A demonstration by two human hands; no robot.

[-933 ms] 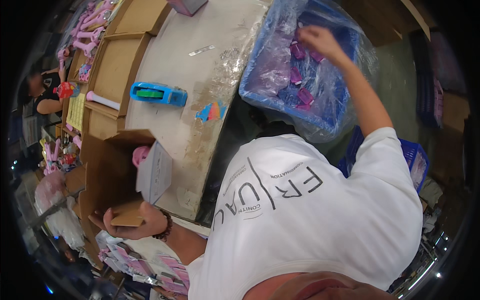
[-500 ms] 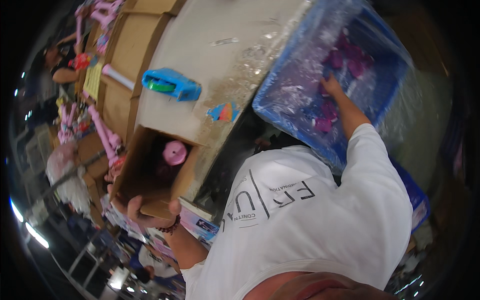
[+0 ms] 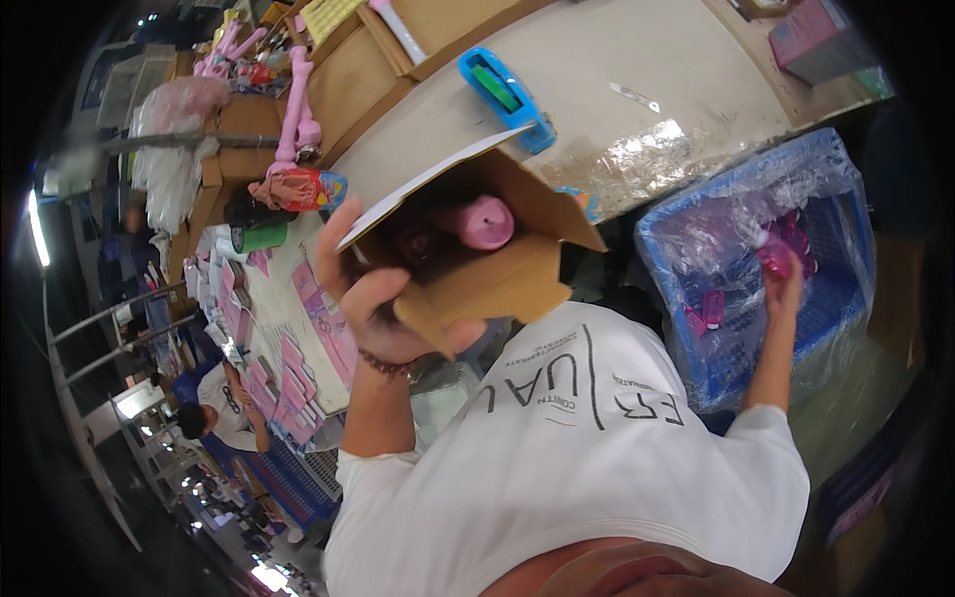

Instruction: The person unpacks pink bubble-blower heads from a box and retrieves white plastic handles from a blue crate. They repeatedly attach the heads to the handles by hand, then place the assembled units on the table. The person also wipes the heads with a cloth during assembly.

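Note:
My left hand (image 3: pixel 373 298) grips a small open cardboard box (image 3: pixel 492 286) by its side and lower flap. The box is tilted, with its opening turned up toward me. Inside shows the rounded end of a pink object (image 3: pixel 485 223); a darker shape beside it is in shadow. On the right, my right hand (image 3: pixel 784 291) closes around a small magenta bottle (image 3: pixel 774 259) with a pale cap. It is inside a blue plastic crate (image 3: pixel 652 254) lined with clear film, where several more magenta bottles (image 3: pixel 710 308) lie.
A blue tape dispenser (image 3: pixel 507 99) stands on the pale worktable (image 3: pixel 607 129) beyond the box. Pink toy parts (image 3: pixel 296 114) lie by large cartons at the far left. Another person (image 3: pixel 227 403) works at a table with pink cards. A pink box (image 3: pixel 821 42) sits far right.
My left hand has lifted the cardboard box off the table edge and tilted it closer. My right hand has taken hold of a magenta bottle in the crate. The view has swung round.

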